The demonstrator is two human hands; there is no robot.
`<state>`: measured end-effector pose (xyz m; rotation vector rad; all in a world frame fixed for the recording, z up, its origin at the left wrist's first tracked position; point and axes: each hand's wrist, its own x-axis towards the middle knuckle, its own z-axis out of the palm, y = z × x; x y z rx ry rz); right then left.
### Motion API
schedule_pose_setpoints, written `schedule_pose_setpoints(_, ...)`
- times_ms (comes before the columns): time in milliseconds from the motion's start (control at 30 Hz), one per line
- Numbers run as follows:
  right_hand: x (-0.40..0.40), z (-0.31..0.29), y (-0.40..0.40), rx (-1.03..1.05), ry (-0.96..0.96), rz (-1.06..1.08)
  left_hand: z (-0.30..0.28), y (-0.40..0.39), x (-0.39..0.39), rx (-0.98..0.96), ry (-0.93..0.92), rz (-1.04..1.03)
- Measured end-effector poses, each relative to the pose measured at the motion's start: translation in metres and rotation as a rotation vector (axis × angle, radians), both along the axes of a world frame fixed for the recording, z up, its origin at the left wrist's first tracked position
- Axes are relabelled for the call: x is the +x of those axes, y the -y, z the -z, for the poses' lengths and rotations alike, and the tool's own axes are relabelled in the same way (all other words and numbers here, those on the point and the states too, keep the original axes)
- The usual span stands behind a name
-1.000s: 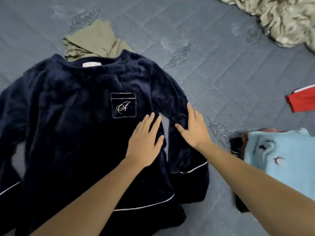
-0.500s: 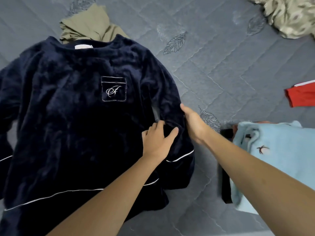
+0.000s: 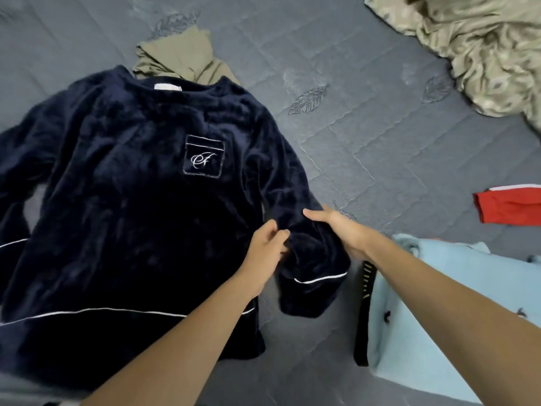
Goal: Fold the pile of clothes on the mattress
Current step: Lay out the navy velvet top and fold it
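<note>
Fingertips of both hands hide in the navy fleece top's [image 3: 117, 200] sleeve — left hand [image 3: 265, 253] pinches it, right hand [image 3: 341, 228] grips it — on a gray quilted mattress [image 3: 380, 142].

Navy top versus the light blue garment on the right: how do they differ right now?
The navy top lies spread open and flat, sleeves out; the light blue garment sits folded in a compact stack. The navy top is dark plush with white piping and a monogrammed pocket; the light blue garment is pale with small dark motifs. Both hands, left hand and right hand, grip the navy top's sleeve; neither touches the light blue garment. Both rest on the mattress.
</note>
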<state>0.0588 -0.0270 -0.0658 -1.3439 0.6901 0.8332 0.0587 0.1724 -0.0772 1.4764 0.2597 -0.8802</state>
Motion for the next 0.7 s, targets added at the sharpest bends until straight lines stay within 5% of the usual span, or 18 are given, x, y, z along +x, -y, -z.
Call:
schedule_pose_setpoints(200, -0.006, -0.025, 0.051, -0.007, 0.023, -0.317, -0.015, 0.03, -0.025, 0.031, 0.001, -0.295)
schedule_pose_setpoints(433, -0.002, -0.047, 0.077, -0.157, 0.154, -0.432, -0.033, 0.075, -0.064, -0.038, -0.033, -0.26)
schedule_pose_setpoints(700, 0.013, -0.067, 0.106, -0.223, 0.139, -0.681, -0.045, 0.102, -0.081, -0.065, 0.067, -0.47)
